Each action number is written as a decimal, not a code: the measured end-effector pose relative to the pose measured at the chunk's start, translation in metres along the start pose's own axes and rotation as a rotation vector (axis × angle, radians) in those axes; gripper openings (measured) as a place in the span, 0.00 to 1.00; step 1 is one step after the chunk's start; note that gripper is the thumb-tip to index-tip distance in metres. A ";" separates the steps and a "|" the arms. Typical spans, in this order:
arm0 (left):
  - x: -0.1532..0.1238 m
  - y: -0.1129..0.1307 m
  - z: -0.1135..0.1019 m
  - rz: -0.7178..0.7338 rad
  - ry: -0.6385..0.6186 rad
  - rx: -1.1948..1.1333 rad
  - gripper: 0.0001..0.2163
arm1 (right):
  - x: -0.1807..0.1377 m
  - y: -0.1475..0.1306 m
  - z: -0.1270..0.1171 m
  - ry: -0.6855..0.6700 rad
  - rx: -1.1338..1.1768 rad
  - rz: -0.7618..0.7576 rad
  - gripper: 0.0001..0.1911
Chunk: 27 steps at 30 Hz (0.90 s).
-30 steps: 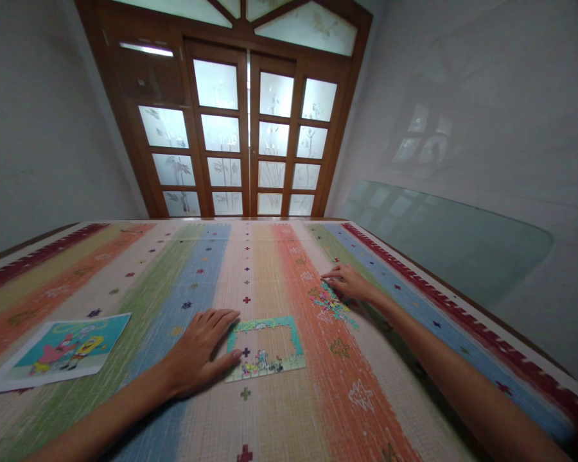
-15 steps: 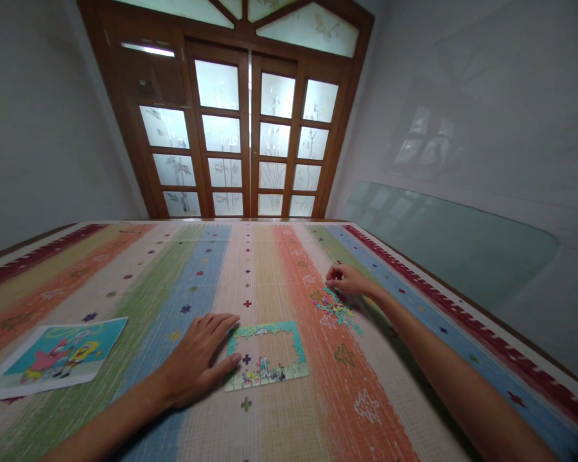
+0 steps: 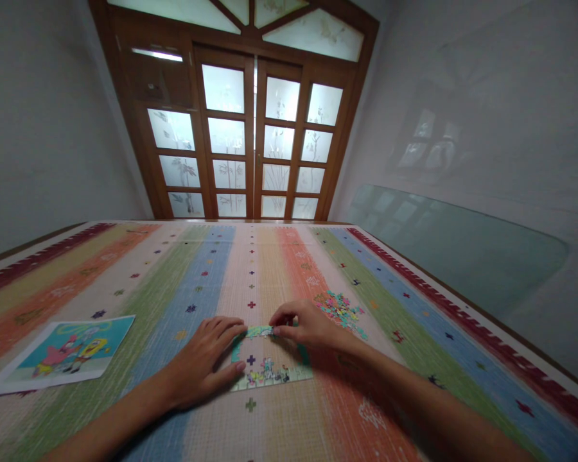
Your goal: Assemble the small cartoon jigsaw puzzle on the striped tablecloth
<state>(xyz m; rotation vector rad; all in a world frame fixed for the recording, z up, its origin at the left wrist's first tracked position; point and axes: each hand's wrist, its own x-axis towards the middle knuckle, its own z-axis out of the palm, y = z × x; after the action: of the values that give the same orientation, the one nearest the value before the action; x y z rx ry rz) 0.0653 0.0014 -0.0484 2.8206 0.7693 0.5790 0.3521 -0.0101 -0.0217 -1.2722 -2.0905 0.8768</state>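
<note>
A partly built jigsaw puzzle (image 3: 296, 373), a frame of joined pieces around a bare middle, lies flat on the striped tablecloth. My left hand (image 3: 207, 359) rests at its left side, fingers stretched out and thumb apart, touching the edge. Over the puzzle's top edge, my right hand (image 3: 301, 327) is closed in a pinch on a small jigsaw piece, mostly hidden by the fingertips. This hand also covers part of the puzzle's right side. Behind it lies a loose heap of jigsaw pieces (image 3: 340, 307) in teal, pink and yellow.
A printed cartoon picture (image 3: 72, 350) on white paper lies at the left. The patterned tablecloth (image 3: 212, 423) covers the table. Beyond the far edge stand wooden doors with frosted panes (image 3: 228, 135). A pale glass-like panel (image 3: 453, 237) leans along the right wall.
My right hand has moved left and nearer, from the heap of pieces to the puzzle's top edge. My left hand stays at the puzzle's left side. The view has shifted slightly.
</note>
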 end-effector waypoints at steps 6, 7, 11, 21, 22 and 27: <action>0.001 0.002 -0.001 0.012 0.028 0.001 0.20 | -0.001 0.003 0.005 0.040 -0.068 0.020 0.09; 0.001 0.002 -0.001 0.014 0.032 -0.002 0.20 | -0.002 0.003 0.005 0.042 -0.089 0.010 0.08; 0.000 0.002 0.000 0.007 0.025 0.002 0.20 | -0.003 0.001 0.008 0.056 -0.167 -0.062 0.07; -0.001 0.001 0.001 0.003 0.007 -0.003 0.20 | -0.008 0.012 0.014 0.080 -0.185 -0.223 0.08; 0.000 0.002 0.000 0.003 0.006 -0.004 0.20 | -0.009 0.012 0.014 0.079 -0.187 -0.232 0.08; 0.000 0.003 -0.001 -0.001 0.016 -0.004 0.19 | -0.011 0.011 0.016 0.087 -0.203 -0.266 0.08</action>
<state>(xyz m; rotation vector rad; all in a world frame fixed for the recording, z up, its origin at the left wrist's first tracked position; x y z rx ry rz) 0.0663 -0.0009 -0.0467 2.8154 0.7715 0.6029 0.3513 -0.0203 -0.0411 -1.0736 -2.2563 0.4948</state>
